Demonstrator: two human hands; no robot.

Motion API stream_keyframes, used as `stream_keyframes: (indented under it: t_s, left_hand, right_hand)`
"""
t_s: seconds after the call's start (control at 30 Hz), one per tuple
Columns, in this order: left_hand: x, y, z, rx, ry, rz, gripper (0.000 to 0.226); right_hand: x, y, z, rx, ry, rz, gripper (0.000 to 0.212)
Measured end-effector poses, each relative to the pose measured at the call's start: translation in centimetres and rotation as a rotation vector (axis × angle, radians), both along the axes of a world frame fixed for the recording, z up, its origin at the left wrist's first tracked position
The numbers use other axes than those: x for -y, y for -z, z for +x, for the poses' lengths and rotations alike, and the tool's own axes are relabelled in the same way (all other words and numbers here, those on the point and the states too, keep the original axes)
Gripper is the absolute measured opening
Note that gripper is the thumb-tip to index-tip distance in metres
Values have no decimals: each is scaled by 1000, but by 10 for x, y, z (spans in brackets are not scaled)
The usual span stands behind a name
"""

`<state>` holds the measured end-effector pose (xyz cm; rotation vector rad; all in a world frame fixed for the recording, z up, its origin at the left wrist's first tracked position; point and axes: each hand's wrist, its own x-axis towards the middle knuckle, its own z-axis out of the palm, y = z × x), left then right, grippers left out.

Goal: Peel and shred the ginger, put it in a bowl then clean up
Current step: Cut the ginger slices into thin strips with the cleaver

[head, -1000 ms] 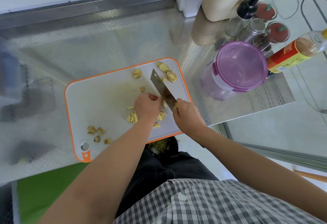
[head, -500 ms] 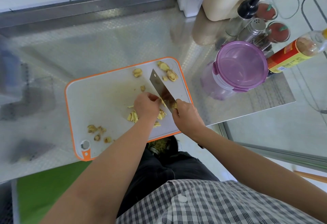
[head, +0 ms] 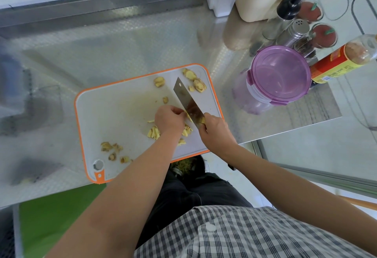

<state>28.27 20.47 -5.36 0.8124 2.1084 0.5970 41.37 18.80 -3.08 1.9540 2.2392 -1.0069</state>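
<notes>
Head view: mid-shredding, nothing bowled yet.

- left hand (head: 169, 118): fingers curled down, pinning the ginger piece (head: 187, 115) to the cutting board (head: 114, 113). The hand hides most of the piece; only a yellow edge shows against the blade.
- right hand (head: 216, 133): clenched round the cleaver (head: 186, 99) at the heel, handle hidden in the fist. Blade runs diagonally away from the body, its flat just beside the left fingers.
- cut strips (head: 154, 132): small pile at the near side of the left hand, a few more between the hands.
- uncut chunks (head: 199, 84): far right corner of the board, one more (head: 159, 82) a little left of them.
- peel scraps (head: 111, 148): near left corner, well apart from the cutting.
- purple-lidded container (head: 279, 74): on the counter right of the board, lid on. I can't pick out an open bowl.

Handling, my read: the ginger is light, firm and fibrous, with damp cut faces, so small bits will likely skid or roll. Set the flat cut side down, press from the top with fingertips tucked, knuckles guiding the blade flat. As the piece shrinks there's less to hold, so the finger risk goes up. Strips look light and clingy; scoop them on the blade flat rather than pinching.
</notes>
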Motion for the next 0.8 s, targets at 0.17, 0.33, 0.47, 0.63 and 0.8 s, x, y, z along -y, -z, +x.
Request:
stream_keyframes:
  t_s: [0.17,0.33,0.47,0.63,0.8]
  left_hand:
    - [-2,-3,0,9,-6,-20,15]
    - [-3,-4,0,-14,18,-13,8]
    - [-3,-4,1,-21,11,-9,7]
    - [-1,-11,1,-111,98,8,8]
    - [5,-12,-3,-215,204,58,12]
  right_hand:
    - [-2,-1,-2,15,-1,-25,16]
    - [-3,2,-9,59,10,-48,10]
    - [1,2,-14,98,-6,-13,9]
    - [1,2,-8,22,-19,39,6]
    - [-5,-12,10,-42,1,161,16]
